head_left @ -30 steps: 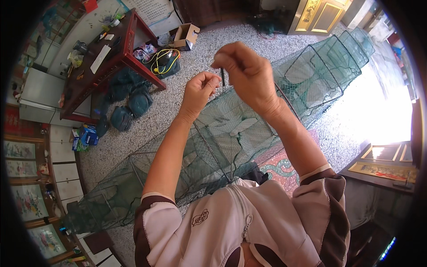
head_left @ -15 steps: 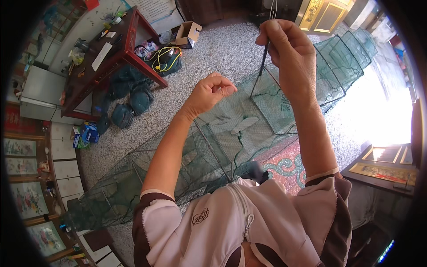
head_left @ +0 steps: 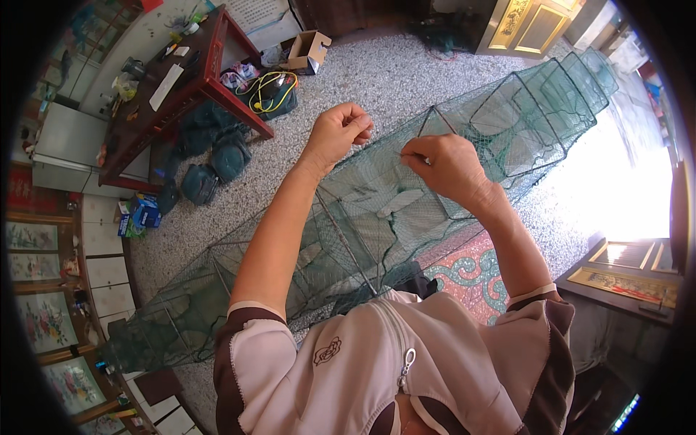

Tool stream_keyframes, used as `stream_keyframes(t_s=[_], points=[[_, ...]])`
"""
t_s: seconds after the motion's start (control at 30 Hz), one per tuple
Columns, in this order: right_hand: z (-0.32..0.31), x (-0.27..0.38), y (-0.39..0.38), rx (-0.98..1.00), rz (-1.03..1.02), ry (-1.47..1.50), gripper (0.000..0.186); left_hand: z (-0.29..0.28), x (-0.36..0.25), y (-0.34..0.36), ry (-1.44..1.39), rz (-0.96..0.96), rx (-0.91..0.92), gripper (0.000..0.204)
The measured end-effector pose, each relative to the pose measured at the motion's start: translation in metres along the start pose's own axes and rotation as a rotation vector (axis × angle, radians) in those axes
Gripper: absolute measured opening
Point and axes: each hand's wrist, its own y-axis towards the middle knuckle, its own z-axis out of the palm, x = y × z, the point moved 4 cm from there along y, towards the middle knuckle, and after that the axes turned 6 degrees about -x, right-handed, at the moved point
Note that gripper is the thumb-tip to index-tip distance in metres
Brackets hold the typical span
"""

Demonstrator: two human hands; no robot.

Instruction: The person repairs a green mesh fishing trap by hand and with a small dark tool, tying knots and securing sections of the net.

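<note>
A long green mesh net trap [head_left: 348, 225] with dark rectangular frames stretches diagonally across the floor in front of me, from lower left to upper right. Over its far edge, my left hand [head_left: 338, 138] is raised with thumb and fingers pinched together; anything between them is too small to make out. My right hand [head_left: 449, 170] is above the middle of the net, knuckles up, with thumb and index finger closed near the mesh. Its fingertips partly hide whatever they hold. The two hands are a short gap apart.
At upper left stands a dark red table [head_left: 217, 54] with small items on it. Dark green bundles [head_left: 230, 158] lie beneath it, with a yellow cord [head_left: 290, 93] and an open cardboard box [head_left: 307, 52] alongside. A carved panel [head_left: 616, 279] rests at right.
My right hand has come down from high up to beside the left; the thin dark cord it pinched no longer shows. The left hand has shifted slightly, fingers curled more tightly.
</note>
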Motion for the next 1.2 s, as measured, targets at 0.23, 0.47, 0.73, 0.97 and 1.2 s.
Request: stream_keyframes(t_s=[0.23, 0.47, 0.73, 0.97, 1.2], points=[[0.022, -0.013, -0.003, 0.017, 0.163, -0.058, 0.016, 0.003, 0.006, -0.002, -0.119, -0.065, -0.052, 0.009], [0.033, -0.018, -0.001, -0.087, 0.174, -0.044, 0.017, 0.001, 0.008, -0.003, -0.131, -0.096, -0.067, 0.009], [0.039, -0.004, 0.011, -0.077, 0.218, 0.008, 0.019, 0.005, 0.011, -0.006, -0.060, -0.228, -0.063, 0.010], [0.041, 0.003, 0.014, -0.060, 0.238, -0.061, 0.019, 0.008, 0.011, -0.006, -0.014, -0.146, -0.072, 0.010], [0.038, 0.005, 0.015, -0.104, 0.260, -0.032, 0.014, 0.009, 0.006, -0.009, 0.003, -0.093, -0.078, 0.012]])
